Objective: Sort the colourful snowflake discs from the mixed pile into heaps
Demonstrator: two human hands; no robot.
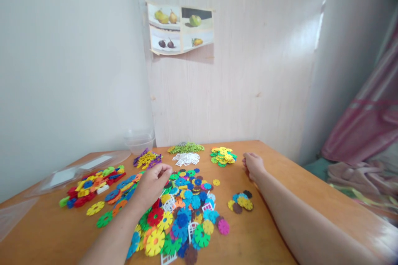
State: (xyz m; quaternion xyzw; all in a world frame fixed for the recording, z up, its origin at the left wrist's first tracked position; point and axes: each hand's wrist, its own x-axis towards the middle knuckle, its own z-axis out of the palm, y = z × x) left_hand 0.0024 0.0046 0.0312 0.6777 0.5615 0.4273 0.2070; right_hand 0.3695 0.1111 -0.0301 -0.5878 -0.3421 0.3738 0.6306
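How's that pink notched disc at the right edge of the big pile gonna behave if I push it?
The pink disc looks like thin plastic, so it's probably light and fairly stiff. It appears to lie flat on the table, so it would likely slide rather than roll. Pushed toward the pile, its notches might catch other pieces.

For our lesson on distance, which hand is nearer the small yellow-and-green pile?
Right. The right hand is just right of the yellow-and-green pile; the left hand is farther off, to its left, near the mixed pile.
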